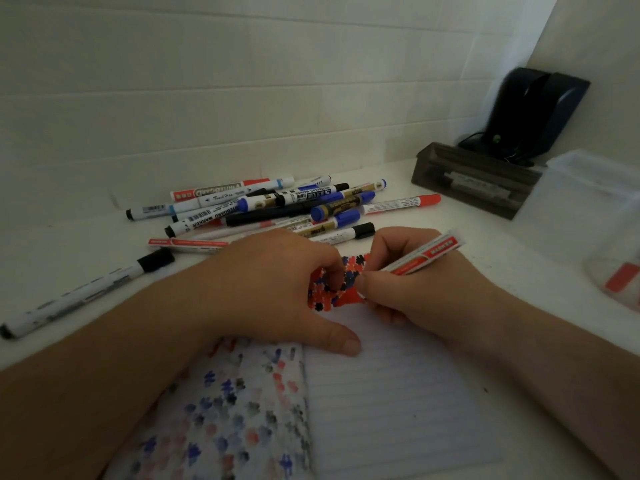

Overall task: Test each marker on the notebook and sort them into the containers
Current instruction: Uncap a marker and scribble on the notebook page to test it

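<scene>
Right hand [398, 289] pinches the red marker [424, 258] — press lightly, short stroke; left hand [277, 289], fingers curled, steadies the notebook [381, 393].

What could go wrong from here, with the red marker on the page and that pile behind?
1. The left hand covers the inked corner of the notebook right where the right hand writes with the red marker; fresh ink may smear onto its fingers.
2. The loose marker pile sits just beyond both hands; a nudge could roll some away.
</scene>
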Motion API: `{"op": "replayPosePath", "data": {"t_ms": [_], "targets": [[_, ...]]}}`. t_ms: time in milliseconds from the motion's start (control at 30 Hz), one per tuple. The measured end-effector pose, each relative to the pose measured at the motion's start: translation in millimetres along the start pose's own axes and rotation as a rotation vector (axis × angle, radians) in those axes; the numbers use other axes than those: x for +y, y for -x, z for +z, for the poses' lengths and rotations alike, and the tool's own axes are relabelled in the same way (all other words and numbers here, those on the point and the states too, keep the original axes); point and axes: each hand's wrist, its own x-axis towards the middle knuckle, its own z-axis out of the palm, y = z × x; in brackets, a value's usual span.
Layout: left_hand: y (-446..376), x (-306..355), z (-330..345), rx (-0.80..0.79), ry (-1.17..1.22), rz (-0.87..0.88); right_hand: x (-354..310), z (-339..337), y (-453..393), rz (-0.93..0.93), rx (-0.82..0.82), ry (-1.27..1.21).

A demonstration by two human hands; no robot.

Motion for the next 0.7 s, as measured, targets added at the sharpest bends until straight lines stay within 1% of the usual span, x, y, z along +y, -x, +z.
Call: {"op": "replayPosePath", "data": {"t_ms": [467, 700], "targets": [[-1.1, -0.3, 0.9, 0.001, -0.004, -0.006, 0.7, 0.4, -0.6, 0.04, 0.022, 0.054], [-1.4, -0.4, 1.0, 0.0, -0.006, -0.002, -1.2, 2.3, 0.9, -0.003, 0.008, 0.066]]}}
